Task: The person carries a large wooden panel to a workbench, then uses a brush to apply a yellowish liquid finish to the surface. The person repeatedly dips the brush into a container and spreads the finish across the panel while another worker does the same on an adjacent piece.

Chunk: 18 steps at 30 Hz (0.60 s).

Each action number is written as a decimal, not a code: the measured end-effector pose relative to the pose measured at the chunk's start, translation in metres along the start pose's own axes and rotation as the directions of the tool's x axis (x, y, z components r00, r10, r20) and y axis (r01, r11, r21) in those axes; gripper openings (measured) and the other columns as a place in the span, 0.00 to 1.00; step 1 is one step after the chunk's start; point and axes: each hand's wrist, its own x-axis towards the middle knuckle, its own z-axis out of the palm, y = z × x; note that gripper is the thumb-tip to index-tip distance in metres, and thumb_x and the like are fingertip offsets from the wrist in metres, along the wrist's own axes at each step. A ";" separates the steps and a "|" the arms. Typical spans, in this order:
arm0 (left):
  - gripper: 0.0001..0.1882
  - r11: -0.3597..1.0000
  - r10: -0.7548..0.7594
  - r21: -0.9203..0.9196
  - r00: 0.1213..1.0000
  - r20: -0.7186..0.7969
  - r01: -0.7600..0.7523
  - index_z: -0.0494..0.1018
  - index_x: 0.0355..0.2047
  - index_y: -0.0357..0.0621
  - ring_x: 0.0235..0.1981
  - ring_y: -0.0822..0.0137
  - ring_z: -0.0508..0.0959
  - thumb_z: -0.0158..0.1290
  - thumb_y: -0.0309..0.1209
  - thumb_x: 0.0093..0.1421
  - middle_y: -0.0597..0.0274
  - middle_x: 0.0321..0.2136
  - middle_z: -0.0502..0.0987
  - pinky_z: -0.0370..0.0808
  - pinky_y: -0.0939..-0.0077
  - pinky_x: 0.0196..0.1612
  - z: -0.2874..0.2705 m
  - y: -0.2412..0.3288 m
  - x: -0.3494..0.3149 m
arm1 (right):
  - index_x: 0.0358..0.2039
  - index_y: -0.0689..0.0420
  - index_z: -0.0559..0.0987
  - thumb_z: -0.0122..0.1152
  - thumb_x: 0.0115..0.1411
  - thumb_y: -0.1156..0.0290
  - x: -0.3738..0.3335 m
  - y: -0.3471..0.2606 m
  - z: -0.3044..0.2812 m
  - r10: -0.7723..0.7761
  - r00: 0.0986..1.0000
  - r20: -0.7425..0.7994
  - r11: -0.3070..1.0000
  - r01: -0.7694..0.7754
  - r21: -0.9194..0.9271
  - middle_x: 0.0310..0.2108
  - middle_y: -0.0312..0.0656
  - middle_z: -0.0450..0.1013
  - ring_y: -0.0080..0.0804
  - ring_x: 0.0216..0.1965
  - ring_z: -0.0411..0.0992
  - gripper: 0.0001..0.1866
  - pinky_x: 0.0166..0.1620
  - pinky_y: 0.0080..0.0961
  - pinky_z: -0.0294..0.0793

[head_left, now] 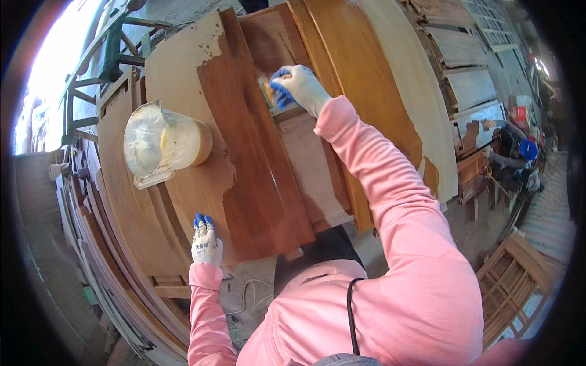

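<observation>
My right hand [299, 88], in a white glove with blue fingers, is closed around a paintbrush [267, 91], mostly hidden by the fingers. It is over the narrow recessed panel [312, 158], whose far part looks wet and dark while the near part is pale. Beside it runs a wooden board [250, 152] with a glossy red-brown coat and a ragged wet edge. My left hand [207, 244], gloved alike, rests with fingers stretched out on the bare wood near the front edge. Beyond it, a translucent plastic jug [186, 143] holding yellowish-brown liquid stands on the wood.
To the right is another wooden panel [360, 67], coated amber with a pale strip. Stacked boards [122, 256] line the left, near a green metal frame [110, 61]. A person in a blue cap [528, 149] works far right, above a slatted wooden frame [513, 280].
</observation>
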 end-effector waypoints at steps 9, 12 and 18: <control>0.37 0.999 -0.031 -0.034 0.994 0.100 0.034 0.53 0.68 0.30 0.71 0.44 0.52 0.46 0.26 0.57 0.37 0.69 0.51 0.53 0.62 0.72 -0.011 0.003 0.003 | 0.29 0.63 0.82 0.62 0.56 0.64 0.006 -0.009 -0.007 -0.045 0.996 -0.082 0.982 0.029 -0.186 0.22 0.49 0.78 0.37 0.22 0.78 0.13 0.29 0.33 0.77; 0.36 1.000 -0.018 -0.004 0.996 0.082 0.018 0.56 0.66 0.29 0.70 0.43 0.56 0.46 0.26 0.56 0.36 0.68 0.54 0.59 0.58 0.69 -0.011 0.003 0.003 | 0.29 0.64 0.82 0.62 0.57 0.66 0.019 0.008 -0.012 0.472 0.865 0.172 0.869 -0.423 -0.256 0.23 0.47 0.79 0.35 0.21 0.79 0.12 0.31 0.31 0.79; 0.37 0.999 -0.031 0.017 0.994 0.108 0.030 0.54 0.67 0.29 0.70 0.43 0.55 0.46 0.27 0.57 0.36 0.69 0.52 0.57 0.58 0.70 -0.010 0.003 0.003 | 0.27 0.64 0.82 0.62 0.56 0.67 0.088 0.029 -0.011 -0.126 0.991 -0.049 0.974 0.114 -0.197 0.22 0.46 0.78 0.35 0.22 0.78 0.12 0.28 0.31 0.78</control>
